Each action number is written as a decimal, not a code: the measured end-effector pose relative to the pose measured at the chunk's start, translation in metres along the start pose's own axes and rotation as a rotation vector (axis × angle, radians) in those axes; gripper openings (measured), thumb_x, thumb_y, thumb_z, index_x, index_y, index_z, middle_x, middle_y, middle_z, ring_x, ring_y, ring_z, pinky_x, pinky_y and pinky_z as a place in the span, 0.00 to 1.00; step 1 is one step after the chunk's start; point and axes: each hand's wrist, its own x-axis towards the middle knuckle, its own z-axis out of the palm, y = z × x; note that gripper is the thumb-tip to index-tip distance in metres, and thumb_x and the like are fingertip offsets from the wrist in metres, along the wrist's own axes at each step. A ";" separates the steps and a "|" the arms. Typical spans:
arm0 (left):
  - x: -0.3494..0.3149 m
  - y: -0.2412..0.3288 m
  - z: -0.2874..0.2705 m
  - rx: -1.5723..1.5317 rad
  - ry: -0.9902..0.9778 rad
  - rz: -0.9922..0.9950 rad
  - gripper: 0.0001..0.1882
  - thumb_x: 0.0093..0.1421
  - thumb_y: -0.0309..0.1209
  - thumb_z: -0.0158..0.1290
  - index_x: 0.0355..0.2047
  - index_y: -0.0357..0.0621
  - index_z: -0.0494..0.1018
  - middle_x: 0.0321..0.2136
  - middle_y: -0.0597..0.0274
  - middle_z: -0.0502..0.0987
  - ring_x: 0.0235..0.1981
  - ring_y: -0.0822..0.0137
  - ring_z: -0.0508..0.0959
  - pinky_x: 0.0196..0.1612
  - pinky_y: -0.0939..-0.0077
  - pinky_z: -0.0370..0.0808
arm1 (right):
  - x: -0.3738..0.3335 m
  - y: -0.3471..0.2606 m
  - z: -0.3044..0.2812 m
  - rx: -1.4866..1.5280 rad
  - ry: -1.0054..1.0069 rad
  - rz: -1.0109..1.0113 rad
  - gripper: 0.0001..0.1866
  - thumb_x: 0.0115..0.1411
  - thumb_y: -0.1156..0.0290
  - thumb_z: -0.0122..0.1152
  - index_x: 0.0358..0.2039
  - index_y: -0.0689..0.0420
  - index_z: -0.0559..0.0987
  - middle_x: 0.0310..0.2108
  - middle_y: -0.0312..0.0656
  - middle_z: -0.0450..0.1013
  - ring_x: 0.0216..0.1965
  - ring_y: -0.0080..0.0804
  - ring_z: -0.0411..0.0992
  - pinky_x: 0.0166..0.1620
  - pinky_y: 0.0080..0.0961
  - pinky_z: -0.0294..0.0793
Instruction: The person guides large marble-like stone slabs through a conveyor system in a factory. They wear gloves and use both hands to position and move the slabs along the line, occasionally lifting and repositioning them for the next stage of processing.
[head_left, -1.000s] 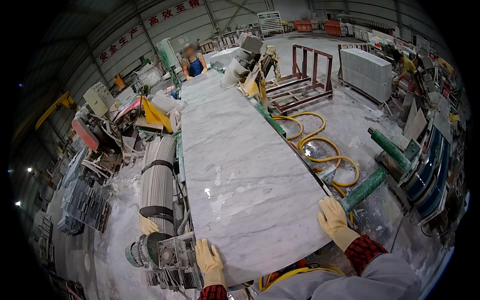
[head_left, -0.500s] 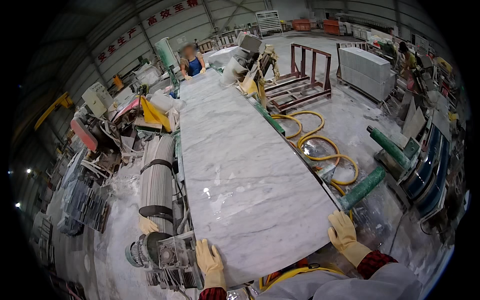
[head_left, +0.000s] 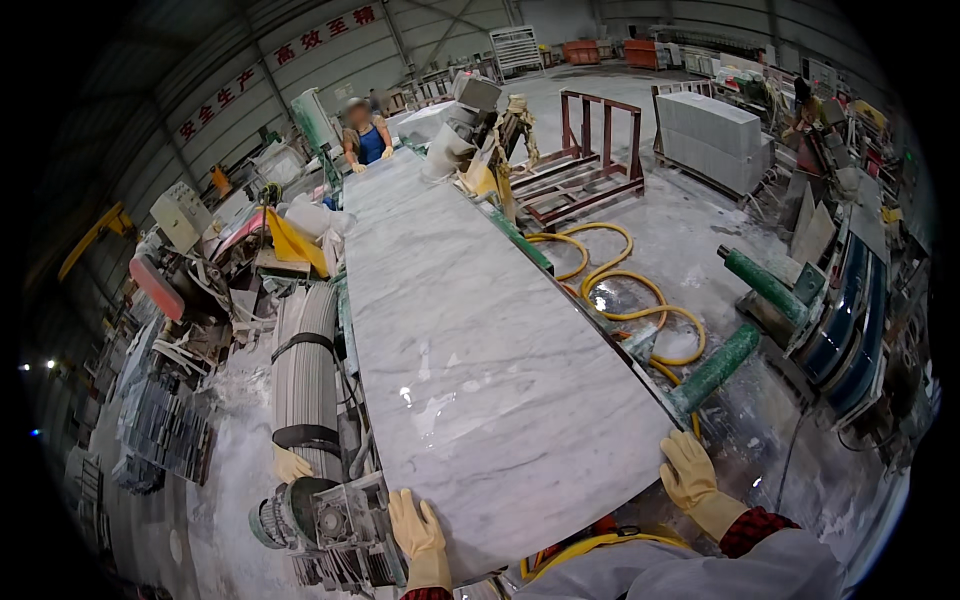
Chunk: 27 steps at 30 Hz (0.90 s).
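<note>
A long, wet slab of white marble with grey veins [head_left: 480,350] stretches away from me on a machine bed. At its near left corner rests my left hand [head_left: 418,532], in a cream rubber glove, its fingers stretched out and the thumb apart. My right hand [head_left: 690,478], gloved the same way, lies against the near right corner with its fingers extended. Neither hand appears wrapped around the slab. At the far end stands a person in a blue apron [head_left: 368,143], gloved hands at the slab's edge.
Left of the slab are a grey ribbed cover [head_left: 305,370], a motor [head_left: 295,512] and a loose cream glove [head_left: 291,463]. On the right, a green roller [head_left: 722,370] juts out near a coiled yellow hose [head_left: 655,290]. A brown metal rack [head_left: 600,150] and stacked pale blocks [head_left: 708,140] stand beyond.
My view has shifted slightly, so the scene sits a little further left. The person at the far end holds the body more upright. My hands keep their places at the slab's corners.
</note>
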 end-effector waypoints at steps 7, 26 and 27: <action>-0.004 0.003 -0.007 -0.002 -0.079 -0.095 0.29 0.74 0.38 0.54 0.71 0.39 0.68 0.75 0.34 0.61 0.74 0.34 0.62 0.77 0.48 0.60 | 0.000 -0.011 -0.022 0.105 -0.035 0.039 0.29 0.60 0.71 0.66 0.63 0.60 0.77 0.65 0.62 0.72 0.66 0.65 0.69 0.72 0.53 0.66; 0.022 0.050 -0.008 -0.040 -0.186 0.545 0.31 0.65 0.39 0.61 0.67 0.44 0.72 0.67 0.37 0.71 0.68 0.34 0.68 0.73 0.38 0.60 | -0.013 -0.098 0.014 1.279 -0.563 1.481 0.30 0.64 0.51 0.78 0.45 0.69 0.77 0.37 0.53 0.80 0.34 0.39 0.80 0.37 0.34 0.80; 0.029 0.056 -0.004 -0.041 -0.189 0.550 0.31 0.65 0.39 0.61 0.67 0.44 0.72 0.67 0.38 0.71 0.68 0.34 0.68 0.73 0.38 0.60 | -0.016 -0.096 0.029 1.253 -0.574 1.456 0.34 0.64 0.50 0.78 0.47 0.72 0.75 0.37 0.54 0.79 0.33 0.40 0.80 0.33 0.34 0.79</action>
